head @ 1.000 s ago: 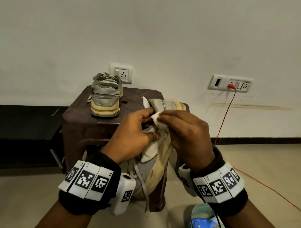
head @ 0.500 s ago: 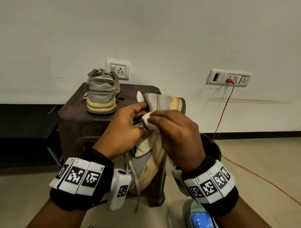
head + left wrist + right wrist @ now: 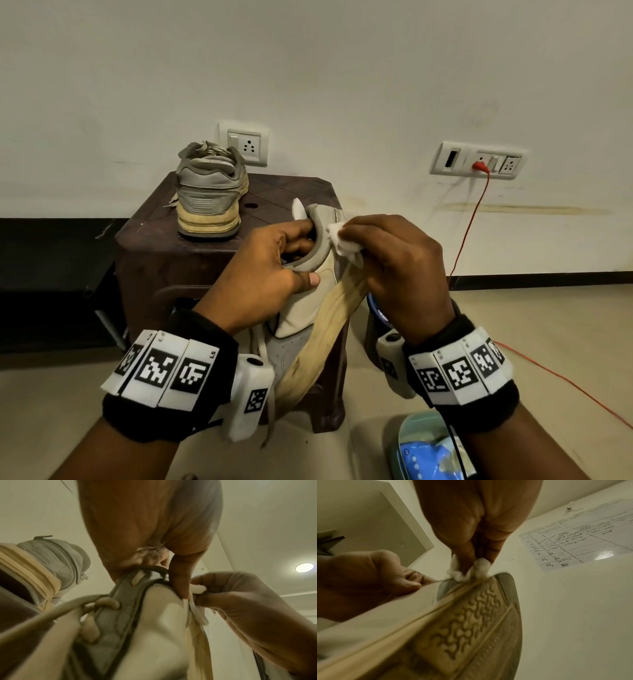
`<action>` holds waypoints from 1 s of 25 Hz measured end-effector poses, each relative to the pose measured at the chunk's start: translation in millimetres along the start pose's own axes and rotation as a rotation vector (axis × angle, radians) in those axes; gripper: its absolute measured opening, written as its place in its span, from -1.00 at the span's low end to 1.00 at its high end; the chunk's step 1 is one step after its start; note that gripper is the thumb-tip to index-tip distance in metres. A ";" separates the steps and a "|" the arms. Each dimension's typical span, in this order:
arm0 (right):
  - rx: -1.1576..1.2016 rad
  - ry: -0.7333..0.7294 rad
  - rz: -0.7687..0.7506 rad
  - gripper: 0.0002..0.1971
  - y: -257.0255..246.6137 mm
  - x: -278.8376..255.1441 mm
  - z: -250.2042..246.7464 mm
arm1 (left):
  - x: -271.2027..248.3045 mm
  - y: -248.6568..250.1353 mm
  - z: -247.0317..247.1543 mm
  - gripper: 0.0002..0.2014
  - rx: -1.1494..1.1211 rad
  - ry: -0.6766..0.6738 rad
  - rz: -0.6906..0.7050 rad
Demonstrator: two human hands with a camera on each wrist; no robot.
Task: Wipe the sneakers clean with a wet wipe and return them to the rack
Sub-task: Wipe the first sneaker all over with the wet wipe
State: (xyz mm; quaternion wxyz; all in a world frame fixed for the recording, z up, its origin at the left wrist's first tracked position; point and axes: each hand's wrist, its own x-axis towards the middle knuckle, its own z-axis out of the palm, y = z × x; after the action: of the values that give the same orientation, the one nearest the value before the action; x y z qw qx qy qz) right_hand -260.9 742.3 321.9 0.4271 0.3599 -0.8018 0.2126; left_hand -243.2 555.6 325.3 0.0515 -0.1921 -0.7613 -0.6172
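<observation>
Landmark: brown stool (image 3: 164,253).

Nearest the camera, on the floor in front of the stool and to its right, lies a green-and-blue packet (image 3: 424,452), probably the wipe pack. Print too small to read.

Both wrists carry bands with black-and-white square code tags; "LS" is legible on the left one.

In front of the stool, held up in the air: sneaker in hand (image 3: 308,308), heel up, toe hanging down, yellowed sole facing right. Left hand (image 3: 263,274) grips it at the collar, fingers curled inside the opening, thumb pressed on the pale side panel. Right hand (image 3: 394,267) pinches a bunched white wet wipe (image 3: 340,241) between thumb and fingertips and presses it against the heel edge, just above the sole line. The right wrist view shows the wipe (image 3: 467,569) touching where upper meets sole. No brand mark readable on the shoe.

On top of the stool, toward its left rear: second sneaker (image 3: 209,195), upright, heel toward the camera, sole rim yellowed. Cannot tell if it has been wiped.

Progress, as a judgement: midway. One shoe is mid-wipe at the heel, the rest of its sole looks grubby, and neither shoe is back on a rack. No clear rack in view.

Behind the stool: wall sockets, a red cable (image 3: 469,219) plugged in on the right.

Right wrist view only: a whiteboard (image 3: 583,534) with a handwritten grid; "K" and "BT2" readable, the rest not.
</observation>
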 end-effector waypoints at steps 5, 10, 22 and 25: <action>-0.014 -0.062 -0.132 -0.86 -10.5 -11.5 10.1 | 1.1 1.2 -12.8 -0.38 -0.139 0.110 -0.012; -0.107 0.123 0.081 -0.78 13.9 1.2 -5.9 | 0.2 0.9 -3.2 -0.37 -0.128 0.003 -0.053; -0.073 0.042 -0.009 -0.78 6.8 -12.9 -1.1 | 5.2 1.7 -4.1 -0.41 -0.253 0.055 0.044; -0.110 0.169 0.052 -0.82 9.9 -7.2 -6.6 | 6.2 2.8 -2.6 -0.37 -0.289 0.006 0.065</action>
State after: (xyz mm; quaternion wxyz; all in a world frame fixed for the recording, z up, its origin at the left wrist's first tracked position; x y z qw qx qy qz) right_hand -262.2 755.9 319.1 0.5064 0.2960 -0.7825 0.2088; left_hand -248.4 555.0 330.5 0.0455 -0.2204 -0.6576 -0.7189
